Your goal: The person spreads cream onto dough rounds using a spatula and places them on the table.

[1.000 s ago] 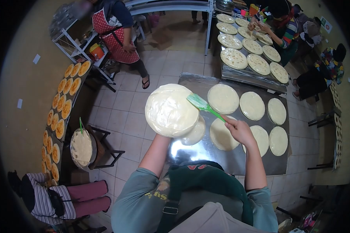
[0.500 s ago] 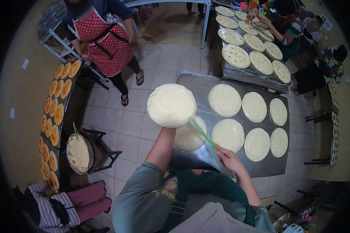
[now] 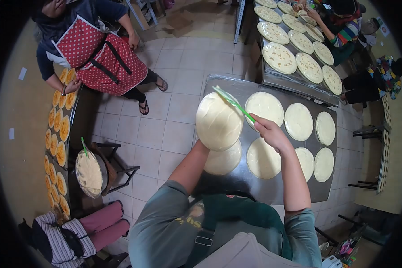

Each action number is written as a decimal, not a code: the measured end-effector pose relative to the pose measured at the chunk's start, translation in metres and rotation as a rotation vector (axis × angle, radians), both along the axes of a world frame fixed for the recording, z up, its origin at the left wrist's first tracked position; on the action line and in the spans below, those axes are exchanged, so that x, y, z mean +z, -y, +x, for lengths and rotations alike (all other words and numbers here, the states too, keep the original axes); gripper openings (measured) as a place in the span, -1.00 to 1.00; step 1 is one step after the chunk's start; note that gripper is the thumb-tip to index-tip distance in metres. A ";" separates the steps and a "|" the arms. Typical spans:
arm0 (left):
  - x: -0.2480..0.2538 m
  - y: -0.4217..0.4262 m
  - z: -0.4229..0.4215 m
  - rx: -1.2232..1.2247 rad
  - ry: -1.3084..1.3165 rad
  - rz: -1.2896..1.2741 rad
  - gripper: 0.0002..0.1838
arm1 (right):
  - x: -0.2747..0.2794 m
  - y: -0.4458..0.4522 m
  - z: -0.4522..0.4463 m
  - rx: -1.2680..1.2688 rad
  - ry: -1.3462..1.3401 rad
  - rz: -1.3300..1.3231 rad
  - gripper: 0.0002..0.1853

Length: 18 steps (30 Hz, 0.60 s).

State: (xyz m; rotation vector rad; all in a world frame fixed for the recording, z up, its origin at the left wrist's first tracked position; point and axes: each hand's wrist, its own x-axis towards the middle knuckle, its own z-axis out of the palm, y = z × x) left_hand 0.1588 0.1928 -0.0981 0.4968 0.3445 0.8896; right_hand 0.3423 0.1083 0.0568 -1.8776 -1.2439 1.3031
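A round disc (image 3: 219, 121) with a smooth pale cream coating is held up over the left end of the metal table. My left hand (image 3: 204, 145) supports it from below, and its fingers are hidden under the disc. My right hand (image 3: 269, 133) grips a green spatula (image 3: 236, 105), whose blade lies across the disc's upper right edge. Below the held disc, another cream-coated round (image 3: 223, 159) rests on the table, partly covered. Several similar rounds, such as a cream-coated round (image 3: 298, 122), lie in two rows to the right.
The metal table (image 3: 210, 187) stands before me. Behind it, another table (image 3: 299, 91) carries speckled rounds. Left is a bowl of cream (image 3: 89, 172) on a stool, beside a table of orange-topped rounds (image 3: 60, 154). A person in a red dotted apron (image 3: 114, 67) stands there; another person (image 3: 67, 241) is lower left.
The held disc has shifted right. My right hand and the spatula have risen, bringing the blade from the disc's lower right to its upper right edge. The person in the dotted apron has moved closer.
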 end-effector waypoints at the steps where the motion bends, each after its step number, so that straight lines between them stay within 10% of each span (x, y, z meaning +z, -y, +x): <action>1: -0.003 -0.004 0.003 -0.037 -0.023 -0.005 -0.40 | 0.004 -0.004 -0.004 0.002 -0.004 -0.005 -0.60; 8: -0.017 -0.032 0.002 -0.035 0.104 -0.145 -0.42 | 0.053 0.014 -0.046 0.377 0.705 0.012 -0.65; 18: -0.028 -0.071 0.022 0.070 0.223 -0.407 -0.46 | 0.026 0.092 0.000 0.107 0.573 -0.320 -0.67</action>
